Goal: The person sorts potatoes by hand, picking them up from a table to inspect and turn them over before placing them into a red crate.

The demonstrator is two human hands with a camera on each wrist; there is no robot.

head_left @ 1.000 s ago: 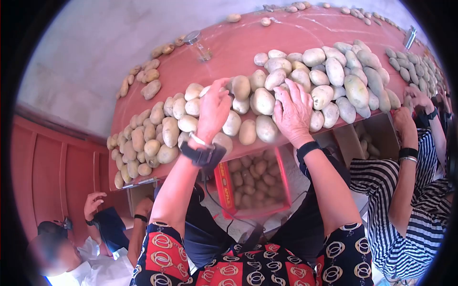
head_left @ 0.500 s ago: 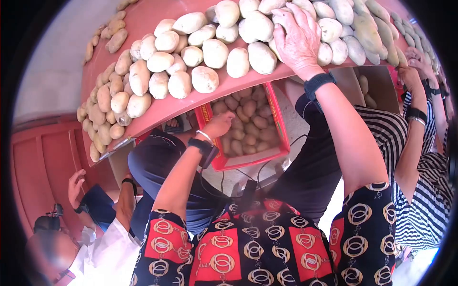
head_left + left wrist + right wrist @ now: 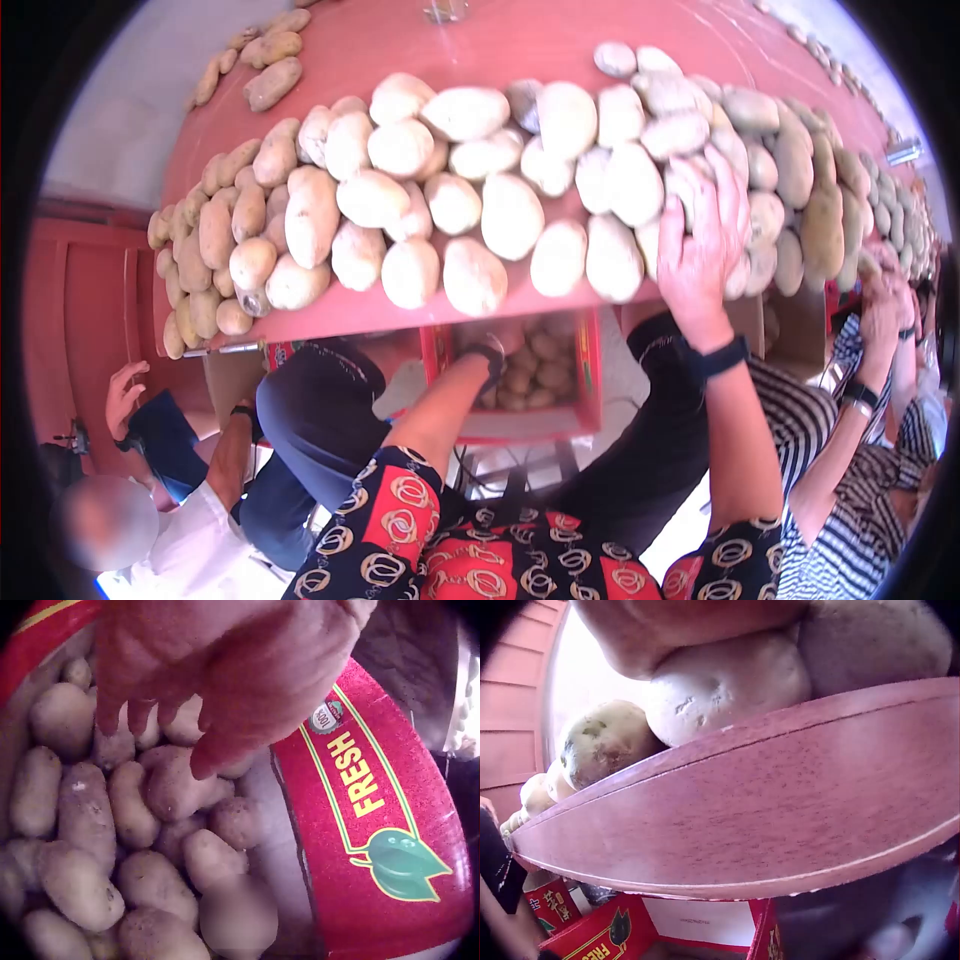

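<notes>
Pale potatoes lie heaped along the near edge of a red table. My right hand rests flat on them, fingers spread; in the right wrist view it lies over a potato above the table rim. My left arm reaches under the table into a red cardboard box. In the left wrist view my left hand hangs over brown potatoes in that box, which is marked FRESH. Its fingers are loosely curled and hold nothing.
A person in striped clothes on the right has hands at the table edge. Another person in a white shirt sits low on the left. Smaller potatoes lie at the table's far left. A red wooden panel stands at the left.
My left hand left the potatoes on the table and went down under the edge into the red box. My right hand stayed on the pile. The head view shifted.
</notes>
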